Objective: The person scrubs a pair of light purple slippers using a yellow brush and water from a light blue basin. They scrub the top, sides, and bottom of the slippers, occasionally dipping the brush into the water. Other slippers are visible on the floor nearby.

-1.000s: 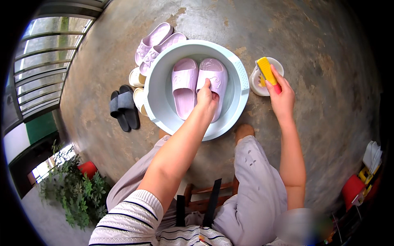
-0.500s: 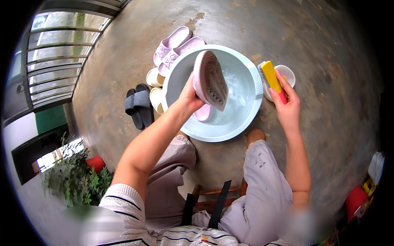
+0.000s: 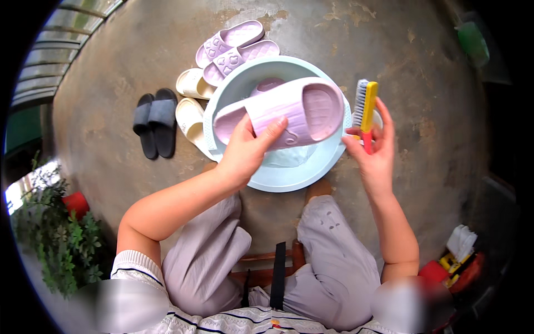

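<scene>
we seem to be readying a lilac slipper (image 3: 292,108) for scrubbing: our left hand (image 3: 245,151) wraps around it above the blue basin (image 3: 300,182), thumb on the strap, while our right hand (image 3: 375,161) pinches a brush (image 3: 368,108) by its handle, bristles facing the slipper but apart. scrubbing would call for a firm left grip. the second slipper (image 3: 268,83) is mostly covered, our right hand and brush hide much of a pale tub (image 3: 377,120), and the held sole is out of sight.
</scene>
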`<move>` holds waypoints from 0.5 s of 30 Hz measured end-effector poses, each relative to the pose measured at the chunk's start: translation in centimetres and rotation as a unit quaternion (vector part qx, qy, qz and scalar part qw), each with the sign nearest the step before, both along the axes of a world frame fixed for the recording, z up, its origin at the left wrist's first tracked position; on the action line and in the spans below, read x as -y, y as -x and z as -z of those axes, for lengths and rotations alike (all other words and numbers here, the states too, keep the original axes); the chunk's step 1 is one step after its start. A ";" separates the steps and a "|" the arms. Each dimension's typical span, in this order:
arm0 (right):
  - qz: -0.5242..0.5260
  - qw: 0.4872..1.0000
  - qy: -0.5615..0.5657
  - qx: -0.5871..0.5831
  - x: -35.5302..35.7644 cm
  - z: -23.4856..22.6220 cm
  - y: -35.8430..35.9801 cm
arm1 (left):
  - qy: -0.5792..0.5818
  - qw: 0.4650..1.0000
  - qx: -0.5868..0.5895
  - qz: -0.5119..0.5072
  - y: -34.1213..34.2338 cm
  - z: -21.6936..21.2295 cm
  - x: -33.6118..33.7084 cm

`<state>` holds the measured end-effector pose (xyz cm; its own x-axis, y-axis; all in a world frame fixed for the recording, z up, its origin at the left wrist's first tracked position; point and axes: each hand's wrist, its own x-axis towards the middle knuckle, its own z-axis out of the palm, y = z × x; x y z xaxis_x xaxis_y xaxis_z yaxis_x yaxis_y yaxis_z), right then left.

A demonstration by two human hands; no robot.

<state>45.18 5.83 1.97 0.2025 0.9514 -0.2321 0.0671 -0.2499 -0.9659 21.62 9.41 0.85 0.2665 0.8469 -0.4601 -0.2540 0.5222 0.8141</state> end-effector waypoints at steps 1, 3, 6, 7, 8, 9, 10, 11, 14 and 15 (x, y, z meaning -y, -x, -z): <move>-0.004 1.000 -0.005 -0.013 -0.6 0.6 0.7 | 0.007 1.000 0.018 0.015 -0.3 0.1 0.2; 0.018 0.999 -0.028 -0.043 -2.2 0.9 2.7 | 0.034 0.998 0.051 0.018 -0.6 0.2 0.3; -0.006 0.997 -0.018 0.080 -4.5 1.0 2.2 | 0.074 0.988 0.017 0.135 1.9 1.0 -0.7; -0.005 0.995 -0.004 0.095 -5.0 0.6 2.3 | 0.088 0.977 -0.012 0.196 3.4 1.4 -1.0; -0.019 0.994 0.006 0.108 -5.2 0.6 2.2 | 0.035 0.970 -0.090 0.225 5.1 1.2 -1.1; -0.031 0.992 0.009 0.122 -5.9 0.6 1.5 | -0.025 0.953 -0.169 0.252 6.5 0.5 -1.9; -0.041 0.990 0.020 0.133 -6.0 0.9 1.2 | -0.077 0.925 -0.247 0.278 7.9 0.4 -2.1; -0.058 0.990 0.022 0.128 -6.1 1.1 1.0 | -0.213 0.892 -0.320 0.239 8.7 1.0 -2.3; -0.064 0.993 0.061 0.072 -6.5 2.0 1.1 | -0.410 0.837 -0.330 0.149 8.8 6.6 -3.7; -0.048 0.997 0.059 0.019 -6.5 2.6 1.6 | -0.386 0.854 -0.300 0.179 8.4 8.6 -4.1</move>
<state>43.63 12.31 -0.60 0.1222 0.9336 -0.3368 0.1327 -0.3517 -0.9267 13.17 13.52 -7.77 0.4846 0.8731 0.0529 0.3926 -0.2711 0.8789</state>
